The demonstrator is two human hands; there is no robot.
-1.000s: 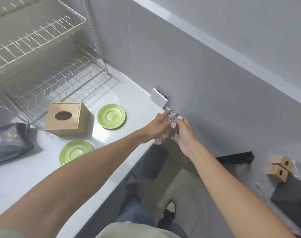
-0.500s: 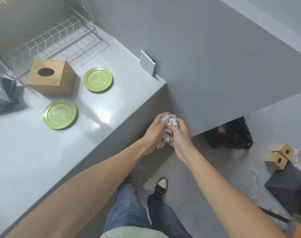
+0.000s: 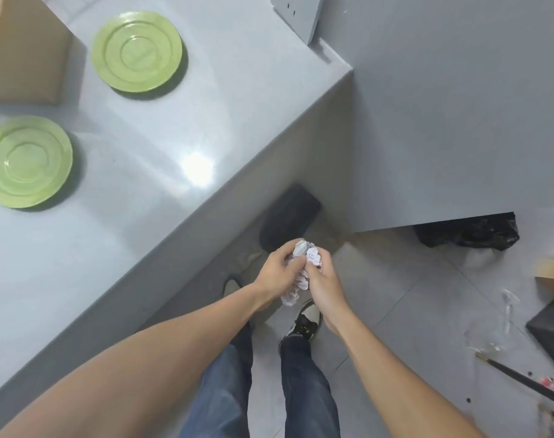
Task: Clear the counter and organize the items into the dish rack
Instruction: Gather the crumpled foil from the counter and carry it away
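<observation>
A crumpled white wad of paper or plastic [image 3: 304, 269] is squeezed between my left hand [image 3: 277, 273] and my right hand [image 3: 324, 281], held over the floor beside the grey counter [image 3: 162, 159]. Two green plates lie flat on the counter: one [image 3: 137, 51] near the top, the other [image 3: 24, 162] at the left edge. A brown wooden tissue box [image 3: 19, 55] stands at the top left, partly cut off. The dish rack is out of view.
A dark round bin [image 3: 288, 216] stands on the floor just beyond my hands, by the counter's corner. A black bag [image 3: 468, 230] sits under the wall. Cardboard boxes [image 3: 553, 275], a dark panel [image 3: 552, 327] and scraps lie on the right. A wall socket [image 3: 296, 12] is at the top.
The view has tilted down and the hands have dropped from counter height to below the counter edge, still squeezing the wad. The dish rack and dark bag left the view.
</observation>
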